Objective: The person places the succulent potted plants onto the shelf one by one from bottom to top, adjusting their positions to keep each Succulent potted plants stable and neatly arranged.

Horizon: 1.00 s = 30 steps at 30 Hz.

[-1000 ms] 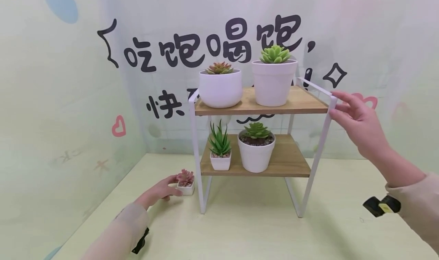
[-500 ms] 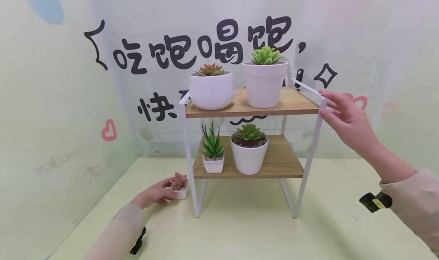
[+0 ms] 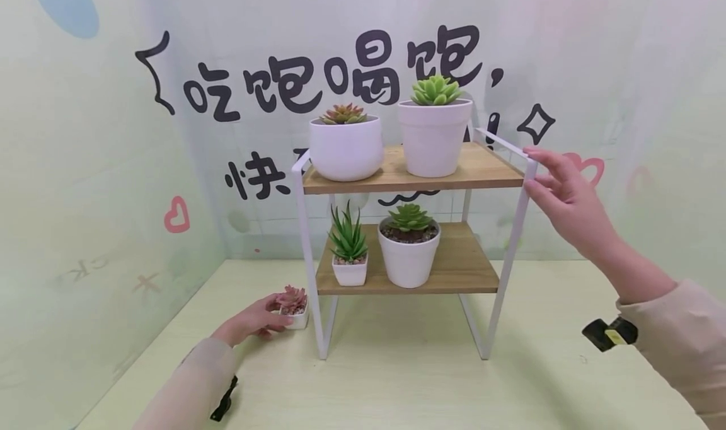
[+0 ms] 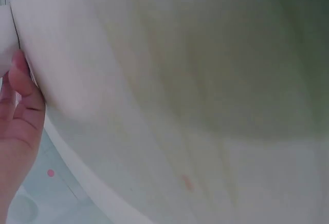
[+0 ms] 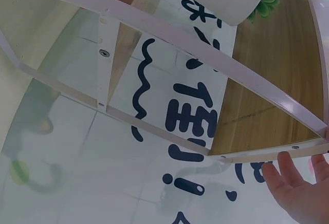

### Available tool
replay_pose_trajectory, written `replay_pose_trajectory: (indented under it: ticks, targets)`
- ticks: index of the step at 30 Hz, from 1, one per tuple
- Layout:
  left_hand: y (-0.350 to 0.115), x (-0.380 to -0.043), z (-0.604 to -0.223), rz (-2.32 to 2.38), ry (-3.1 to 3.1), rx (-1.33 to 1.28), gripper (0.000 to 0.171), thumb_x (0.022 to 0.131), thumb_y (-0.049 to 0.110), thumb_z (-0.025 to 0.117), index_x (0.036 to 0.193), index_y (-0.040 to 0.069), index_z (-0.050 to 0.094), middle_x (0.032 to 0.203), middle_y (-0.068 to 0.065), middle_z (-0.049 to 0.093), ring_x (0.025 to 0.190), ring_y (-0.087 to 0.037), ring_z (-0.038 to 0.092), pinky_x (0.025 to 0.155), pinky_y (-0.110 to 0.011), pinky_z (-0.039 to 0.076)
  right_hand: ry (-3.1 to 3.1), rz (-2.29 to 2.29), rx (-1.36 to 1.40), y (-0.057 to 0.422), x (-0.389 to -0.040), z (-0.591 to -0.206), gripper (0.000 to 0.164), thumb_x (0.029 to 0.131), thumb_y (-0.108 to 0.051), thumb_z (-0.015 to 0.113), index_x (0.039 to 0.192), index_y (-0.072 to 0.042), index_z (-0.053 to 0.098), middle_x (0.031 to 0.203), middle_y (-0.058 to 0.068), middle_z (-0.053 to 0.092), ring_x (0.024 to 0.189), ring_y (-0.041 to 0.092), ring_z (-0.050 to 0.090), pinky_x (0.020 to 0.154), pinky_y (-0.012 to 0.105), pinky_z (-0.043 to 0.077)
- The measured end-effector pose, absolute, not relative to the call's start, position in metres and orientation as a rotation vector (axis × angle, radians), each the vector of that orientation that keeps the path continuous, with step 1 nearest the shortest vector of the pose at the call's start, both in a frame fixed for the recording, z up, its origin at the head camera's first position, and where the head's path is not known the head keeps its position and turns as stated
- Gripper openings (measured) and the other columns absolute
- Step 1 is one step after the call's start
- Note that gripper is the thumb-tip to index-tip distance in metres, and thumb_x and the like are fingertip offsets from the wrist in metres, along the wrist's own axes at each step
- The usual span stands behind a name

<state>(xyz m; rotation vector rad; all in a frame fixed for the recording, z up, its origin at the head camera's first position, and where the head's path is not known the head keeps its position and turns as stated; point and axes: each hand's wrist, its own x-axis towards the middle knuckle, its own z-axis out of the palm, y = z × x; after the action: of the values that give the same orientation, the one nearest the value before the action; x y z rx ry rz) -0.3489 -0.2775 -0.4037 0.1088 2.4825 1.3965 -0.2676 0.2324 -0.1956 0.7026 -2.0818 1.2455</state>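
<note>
Low at the left of the head view, my left hand point(image 3: 251, 321) holds a small white square pot with a pink succulent point(image 3: 293, 300), its thumb across the front of the pot. The pot is close beside the front left leg of a two-tier shelf rack point(image 3: 397, 185) with wooden boards and a white metal frame. My right hand point(image 3: 574, 206) pinches the rack's upper right front corner, thumb on the near side. In the right wrist view, fingertips point(image 5: 284, 163) lie along the frame edge. The left wrist view catches only a white corner of the pot point(image 4: 7, 39) at the fingers.
On the upper board stand a round white pot point(image 3: 346, 149) with a reddish succulent and a taller white pot point(image 3: 435, 140) with a green one. The lower board bears a small spiky plant point(image 3: 348, 244) and a green succulent pot point(image 3: 409, 263). A printed wall point(image 3: 272, 33) rises behind.
The head view has turned slightly, so the scene sits further left. My left fingers have drawn closer round the small pot. The right hand keeps its hold on the rack's corner.
</note>
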Motion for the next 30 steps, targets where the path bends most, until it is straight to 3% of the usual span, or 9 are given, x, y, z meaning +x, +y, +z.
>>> replay_pose_trajectory:
  ticks: [5,10,13,21,30]
  targets:
    - [-0.289,-0.349,-0.399,1.375,2.549,0.058,0.091,0.078,0.034,0.071,0.143,0.0,0.017,0.132,-0.025,0.043,0.081,-0.016,0.061,0.064,-0.031,0.049,-2.098,1.25,0.723,0.231,-0.268,-0.195,0.044,0.093,-0.004,0.049,0.133,-0.018,0.042,0.131,-0.014,0.043,0.098,-0.005,0.055,0.08,0.006,0.042]
    - [-0.307,-0.346,-0.373,1.382,2.575,0.097,0.091,0.083,0.039,0.065,0.145,0.0,0.011,0.133,-0.025,0.043,0.094,-0.021,0.059,0.072,-0.035,0.05,-2.11,1.235,0.725,0.23,-0.266,-0.196,0.045,0.093,-0.004,0.049,0.135,-0.018,0.04,0.131,-0.015,0.042,0.099,-0.006,0.054,0.079,0.006,0.043]
    - [-0.315,-0.343,-0.349,1.378,2.609,0.157,0.086,0.084,0.039,0.063,0.144,0.002,0.014,0.13,-0.022,0.046,0.098,-0.025,0.058,0.076,-0.037,0.049,-2.116,1.23,0.72,0.231,-0.265,-0.195,0.046,0.093,-0.005,0.049,0.135,-0.018,0.039,0.132,-0.015,0.042,0.099,-0.007,0.053,0.079,0.006,0.042]
    - [-0.325,-0.312,-0.282,1.358,2.728,0.306,0.069,0.088,0.033,0.058,0.139,0.002,0.026,0.111,-0.011,0.058,0.088,-0.015,0.058,0.072,-0.032,0.05,-2.171,1.201,0.716,0.233,-0.262,-0.193,0.049,0.093,-0.005,0.05,0.137,-0.02,0.035,0.128,-0.017,0.041,0.097,-0.01,0.054,0.078,0.005,0.041]
    - [-0.308,-0.274,-0.244,1.253,2.816,0.401,0.072,0.087,0.032,0.06,0.142,0.004,0.024,0.111,-0.011,0.058,0.083,-0.013,0.058,0.068,-0.029,0.049,-2.19,1.189,0.708,0.232,-0.26,-0.193,0.05,0.093,-0.007,0.05,0.138,-0.022,0.034,0.128,-0.019,0.04,0.095,-0.012,0.054,0.077,0.004,0.04]
